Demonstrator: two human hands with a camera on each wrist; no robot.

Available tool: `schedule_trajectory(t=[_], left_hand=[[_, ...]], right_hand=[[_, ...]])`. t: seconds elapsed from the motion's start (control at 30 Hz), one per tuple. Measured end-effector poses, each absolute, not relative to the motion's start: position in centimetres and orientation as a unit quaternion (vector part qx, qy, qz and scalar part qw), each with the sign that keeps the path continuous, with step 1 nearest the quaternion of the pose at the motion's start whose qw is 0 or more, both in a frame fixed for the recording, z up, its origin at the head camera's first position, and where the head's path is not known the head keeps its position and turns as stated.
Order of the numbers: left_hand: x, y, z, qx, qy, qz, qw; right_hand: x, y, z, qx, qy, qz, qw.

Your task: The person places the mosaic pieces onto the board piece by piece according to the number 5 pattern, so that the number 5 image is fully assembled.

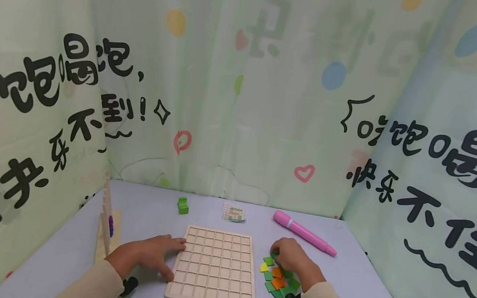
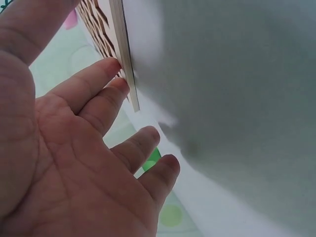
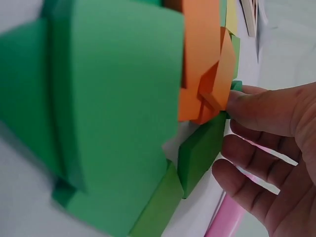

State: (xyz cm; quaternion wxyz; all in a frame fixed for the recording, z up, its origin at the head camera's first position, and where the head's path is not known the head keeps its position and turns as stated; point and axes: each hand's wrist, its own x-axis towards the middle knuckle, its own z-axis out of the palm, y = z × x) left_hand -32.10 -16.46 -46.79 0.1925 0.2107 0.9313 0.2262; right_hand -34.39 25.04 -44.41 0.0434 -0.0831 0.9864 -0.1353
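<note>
A pale wooden board [image 1: 213, 268] with a grid of square recesses lies in the middle of the table. My left hand [image 1: 150, 254] is at its left side, thumb and fingers spread, and in the left wrist view fingertips [image 2: 118, 85] touch the board's edge. To the right of the board is a cluster of green blocks [image 1: 288, 291], orange blocks [image 1: 277, 283] and a yellow block [image 1: 264, 267]. Over the far end of this cluster, my right hand [image 1: 297, 260] pinches a dark green block [image 3: 236, 86] between thumb and index finger. Its other fingers are loosely bent.
Behind the board are a stepped green block [image 1: 183, 205] and a small card [image 1: 233, 212] with a coloured grid pattern. A pink marker [image 1: 306, 234] lies beyond my right hand. An upright wooden panel [image 1: 106, 214] with purple pieces [image 1: 110, 226] stands at the left. Printed curtains surround the table.
</note>
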Motion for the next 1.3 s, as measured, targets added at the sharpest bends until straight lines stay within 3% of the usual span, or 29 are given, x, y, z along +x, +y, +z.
schedule_trajectory(t=[0.4,0.63,0.9,1.13,1.3], left_hand=[[-30.8,-15.6,-44.4,0.180,0.939,0.227,0.186],[-31.3,-16.0,-44.4,0.174,0.936,0.234,0.196],[-32.9,-17.2,-47.2,0.216,0.933,0.211,0.195],[-30.9,-15.9,-44.9,0.181,0.936,0.224,0.204],[-30.6,-15.3,-44.6,0.184,0.940,0.214,0.194]], right_hand=[[-34.3,24.5,-43.7,-0.105,0.984,-0.141,0.016],[-34.4,23.0,-43.0,-0.114,0.967,-0.226,-0.001],[-34.3,19.6,-43.4,-0.177,0.935,-0.306,0.017],[-34.7,16.4,-44.3,-0.219,0.906,-0.362,0.025],[-35.2,14.4,-45.0,-0.202,0.889,-0.410,0.029]])
